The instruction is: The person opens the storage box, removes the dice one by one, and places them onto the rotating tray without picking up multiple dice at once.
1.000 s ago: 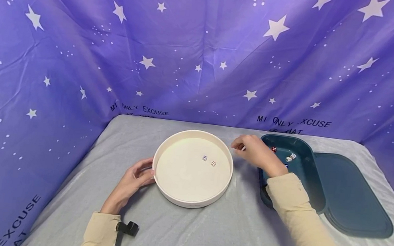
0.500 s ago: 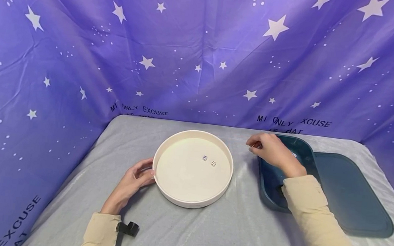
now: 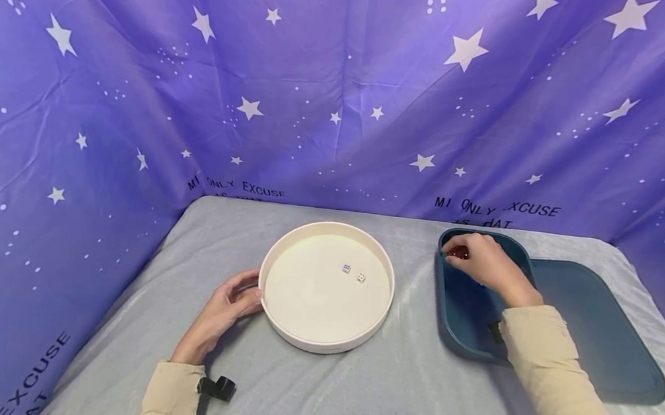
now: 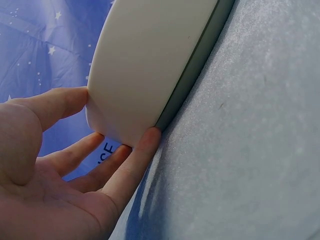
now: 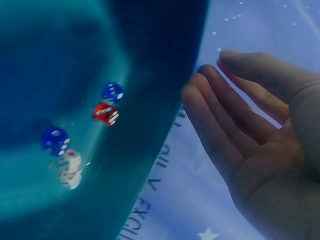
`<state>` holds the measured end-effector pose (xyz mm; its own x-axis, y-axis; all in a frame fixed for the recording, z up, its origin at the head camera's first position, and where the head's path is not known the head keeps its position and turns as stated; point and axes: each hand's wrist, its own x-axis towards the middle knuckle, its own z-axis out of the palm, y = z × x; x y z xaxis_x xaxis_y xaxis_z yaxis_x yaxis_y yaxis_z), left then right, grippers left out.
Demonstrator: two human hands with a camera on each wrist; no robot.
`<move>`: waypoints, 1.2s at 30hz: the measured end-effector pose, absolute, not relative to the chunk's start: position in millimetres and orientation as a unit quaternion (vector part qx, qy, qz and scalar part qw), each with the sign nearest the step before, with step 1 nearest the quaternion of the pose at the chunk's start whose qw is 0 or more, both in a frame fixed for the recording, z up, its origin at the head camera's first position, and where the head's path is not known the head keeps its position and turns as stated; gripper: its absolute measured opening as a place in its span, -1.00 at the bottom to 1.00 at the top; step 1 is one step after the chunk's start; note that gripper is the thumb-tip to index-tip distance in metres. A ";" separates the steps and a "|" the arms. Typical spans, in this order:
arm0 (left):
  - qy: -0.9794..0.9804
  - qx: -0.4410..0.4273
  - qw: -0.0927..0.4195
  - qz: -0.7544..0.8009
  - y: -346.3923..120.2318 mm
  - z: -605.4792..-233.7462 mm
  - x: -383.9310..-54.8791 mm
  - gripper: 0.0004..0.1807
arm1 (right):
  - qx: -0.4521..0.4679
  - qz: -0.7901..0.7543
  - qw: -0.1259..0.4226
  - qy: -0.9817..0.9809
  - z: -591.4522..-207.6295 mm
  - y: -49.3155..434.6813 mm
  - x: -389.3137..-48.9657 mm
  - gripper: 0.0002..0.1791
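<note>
My left hand [image 3: 218, 314] rests its fingertips against the outer wall of a round cream tray [image 3: 304, 306], also close in the left wrist view. On the tray's floor lie two small white dice, one with blue pips [image 3: 346, 268] and another die [image 3: 361, 277] to its right. My right hand [image 3: 493, 268] is over the left rim of a dark teal box [image 3: 447, 331], fingers loosely bent. Nothing shows between them in the right wrist view. Blurred inside the box are a red die [image 5: 106, 114], two blue dice [image 5: 55, 141] and white dice [image 5: 72, 162].
A flat teal lid [image 3: 611, 338] lies right of the box, partly behind the right sleeve. Grey cloth [image 3: 349, 398] covers the table. A purple star-printed curtain [image 3: 345, 87] hangs behind and at the sides. A black strap [image 3: 219, 388] is on the left wrist.
My right hand has moved rightward from beside the tray to over the teal box. The left hand, the tray and its two dice have stayed in place.
</note>
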<state>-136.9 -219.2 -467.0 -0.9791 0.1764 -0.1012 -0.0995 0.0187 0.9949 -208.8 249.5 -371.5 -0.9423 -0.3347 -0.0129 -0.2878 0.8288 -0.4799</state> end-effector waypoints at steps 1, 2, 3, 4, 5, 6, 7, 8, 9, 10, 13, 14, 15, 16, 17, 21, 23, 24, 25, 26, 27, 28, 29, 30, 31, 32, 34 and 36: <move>0.707 0.027 0.099 0.700 -219.0 -467.2 -137.2 -0.38 | -0.162 -0.242 0.049 0.955 -373.0 252.0 -208.5 -0.77; 0.708 0.028 0.099 0.699 -218.8 -467.4 -137.4 -0.38 | -0.160 -0.241 0.048 0.956 -374.8 254.7 -208.6 -0.78; 0.708 0.029 0.099 0.698 -218.5 -467.4 -137.6 -0.38 | -0.158 -0.241 0.048 0.956 -376.0 257.0 -208.3 -0.78; 0.710 0.029 0.099 0.697 -218.5 -467.4 -137.7 -0.38 | -0.157 -0.240 0.048 0.957 -377.5 259.4 -208.4 -0.78; 0.710 0.029 0.099 0.696 -218.5 -467.6 -137.7 -0.38 | -0.157 -0.240 0.047 0.957 -378.8 261.6 -208.4 -0.78; 0.712 0.029 0.098 0.695 -218.5 -467.8 -137.7 -0.38 | -0.155 -0.239 0.047 0.957 -380.0 263.5 -208.6 -0.78; 0.712 0.028 0.098 0.695 -218.6 -467.8 -137.9 -0.38 | -0.155 -0.239 0.048 0.957 -381.4 265.3 -208.6 -0.78; 0.712 0.027 0.098 0.695 -218.8 -467.9 -137.9 -0.38 | -0.155 -0.237 0.049 0.958 -382.9 267.0 -208.9 -0.79; 0.712 0.027 0.098 0.695 -218.9 -467.6 -137.6 -0.38 | -0.155 -0.236 0.051 0.958 -384.4 268.5 -209.1 -0.78; 0.711 0.026 0.098 0.695 -219.2 -467.6 -137.4 -0.38 | -0.154 -0.234 0.053 0.958 -385.8 270.1 -209.6 -0.79; 0.708 0.025 0.098 0.699 -219.6 -467.0 -136.7 -0.39 | -0.148 -0.232 0.060 0.959 -389.8 273.9 -210.4 -0.78; 0.708 0.026 0.098 0.699 -219.6 -466.6 -136.4 -0.39 | -0.148 -0.232 0.060 0.960 -390.8 275.4 -210.9 -0.78; 0.706 0.026 0.098 0.701 -219.6 -466.3 -136.1 -0.39 | -0.147 -0.232 0.060 0.960 -392.1 277.2 -211.5 -0.78; 0.706 0.024 0.098 0.701 -219.6 -466.4 -136.3 -0.39 | -0.145 -0.233 0.060 0.960 -392.9 278.9 -211.8 -0.78; 0.706 0.024 0.098 0.701 -219.8 -466.5 -136.2 -0.39 | -0.144 -0.233 0.060 0.960 -394.1 280.3 -211.9 -0.78; 0.705 0.020 0.097 0.702 -220.4 -466.7 -136.1 -0.39 | -0.144 -0.226 0.058 0.962 -397.3 287.0 -211.9 -0.79; 0.705 0.021 0.097 0.702 -220.8 -466.7 -136.0 -0.39 | -0.144 -0.224 0.060 0.962 -398.2 289.4 -211.2 -0.79; 0.705 0.021 0.097 0.703 -220.9 -466.5 -135.8 -0.39 | -0.143 -0.224 0.061 0.962 -398.4 290.6 -210.8 -0.79; 0.705 0.022 0.097 0.703 -221.0 -466.4 -135.8 -0.39 | -0.144 -0.224 0.061 0.962 -398.9 291.7 -210.7 -0.79; 0.704 0.023 0.097 0.703 -221.0 -466.3 -135.8 -0.39 | -0.143 -0.224 0.063 0.962 -399.2 292.7 -210.5 -0.79; 0.703 0.023 0.097 0.704 -221.0 -466.2 -135.8 -0.39 | -0.142 -0.226 0.065 0.962 -399.5 293.5 -210.4 -0.79; 0.703 0.022 0.097 0.704 -220.9 -466.3 -135.9 -0.39 | -0.141 -0.225 0.066 0.962 -399.5 294.3 -210.1 -0.79; 0.703 0.022 0.097 0.704 -220.7 -466.4 -136.0 -0.39 | -0.140 -0.225 0.068 0.962 -400.0 295.2 -210.1 -0.79; 0.703 0.019 0.097 0.704 -220.5 -466.6 -136.1 -0.39 | -0.138 -0.225 0.070 0.962 -400.3 295.8 -210.1 -0.80; 0.703 0.019 0.098 0.704 -220.5 -466.9 -136.2 -0.39 | -0.136 -0.223 0.071 0.963 -400.9 296.8 -210.0 -0.80; 0.703 0.018 0.098 0.704 -220.2 -467.0 -136.4 -0.39 | -0.132 -0.223 0.075 0.963 -401.4 297.7 -209.9 -0.81; 0.704 0.016 0.099 0.703 -219.9 -467.1 -136.6 -0.38 | -0.125 -0.222 0.079 0.964 -402.5 299.3 -209.7 -0.81; 0.704 0.016 0.100 0.703 -219.6 -466.7 -136.7 -0.38 | -0.118 -0.223 0.084 0.964 -403.9 300.9 -209.4 -0.82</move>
<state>-136.7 -219.6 -466.7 -0.9795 0.1634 -0.1178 -0.1177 0.0104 0.9930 -209.4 300.9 -403.9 -0.9578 -0.2657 -0.1091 -0.1910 0.8729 -0.4489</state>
